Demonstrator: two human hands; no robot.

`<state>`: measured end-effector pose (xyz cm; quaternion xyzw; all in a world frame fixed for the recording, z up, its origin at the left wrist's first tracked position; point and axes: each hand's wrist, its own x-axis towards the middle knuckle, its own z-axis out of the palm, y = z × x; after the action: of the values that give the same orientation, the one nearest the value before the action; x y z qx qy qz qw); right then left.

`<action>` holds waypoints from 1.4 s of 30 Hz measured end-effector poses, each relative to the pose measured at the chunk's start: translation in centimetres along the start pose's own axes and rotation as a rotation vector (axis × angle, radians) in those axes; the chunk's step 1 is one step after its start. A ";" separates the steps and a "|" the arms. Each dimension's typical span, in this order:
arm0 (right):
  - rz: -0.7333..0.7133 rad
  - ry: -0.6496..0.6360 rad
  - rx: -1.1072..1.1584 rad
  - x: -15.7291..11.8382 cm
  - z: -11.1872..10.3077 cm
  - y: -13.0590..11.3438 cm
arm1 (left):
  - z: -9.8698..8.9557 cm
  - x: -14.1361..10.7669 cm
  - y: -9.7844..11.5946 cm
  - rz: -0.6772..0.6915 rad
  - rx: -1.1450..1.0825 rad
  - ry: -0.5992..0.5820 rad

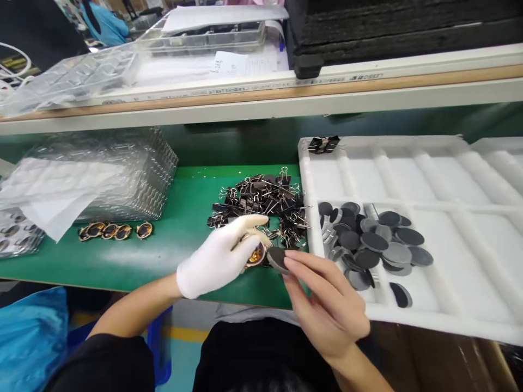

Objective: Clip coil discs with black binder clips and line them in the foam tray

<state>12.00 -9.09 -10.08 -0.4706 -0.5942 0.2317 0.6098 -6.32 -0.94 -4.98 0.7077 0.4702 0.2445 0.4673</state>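
Note:
My left hand (220, 253), in a white glove, is closed around a round gold-rimmed part (256, 255) that looks like a watch case with amber inner pieces. Bare and pinched, my right hand (327, 299) grips a dark grey disc (278, 259) by its edge, tilted close beside the gold-rimmed part. Whether the two touch I cannot tell. Just beyond my hands lies a heap of black binder clips (261, 201). Many similar black and grey discs (373, 242) are piled in the white foam tray (449, 234) to the right.
Several gold-rimmed parts (116, 231) lie in a row on the green bench (192, 196), before stacked clear plastic trays (134, 174). A shelf edge (261, 106) crosses above the bench. Binder clips (323, 145) rest on the foam tray's corner. Someone's blue sleeve (35, 337) shows at lower left.

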 end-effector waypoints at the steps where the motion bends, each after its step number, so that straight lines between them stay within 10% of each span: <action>1: 0.015 -0.012 0.002 0.1 0.0 0.1 | 0.5 0.3 0.1 0.009 -0.001 -0.010; 7: 0.426 -0.055 0.298 1.1 1.1 0.4 | 1.6 1.3 -1.1 0.161 -0.009 -0.001; 13: 0.622 -0.056 0.574 0.7 2.8 1.1 | 1.0 2.0 -2.4 0.613 0.281 -0.130; 23: 0.665 -0.106 0.689 0.5 0.9 2.3 | 0.6 3.5 -1.9 0.582 0.256 -0.454; 25: 0.696 -0.139 0.701 0.7 0.3 2.3 | -0.3 4.6 -1.8 0.564 0.317 -0.349; 29: 0.742 -0.075 0.816 1.0 -0.6 2.2 | -3.4 8.7 -1.8 0.285 0.746 0.219; 35: 0.808 -0.058 0.914 1.0 -1.2 2.1 | -5.6 12.1 -2.8 0.058 1.102 -0.090; 42: 0.793 -0.062 0.875 1.3 -1.5 1.9 | -5.8 12.0 -4.1 0.185 1.063 -0.071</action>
<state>14.14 -7.60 -10.82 -0.3545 -0.2398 0.6792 0.5963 -7.42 12.82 -7.13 0.8928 0.4487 -0.0110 0.0369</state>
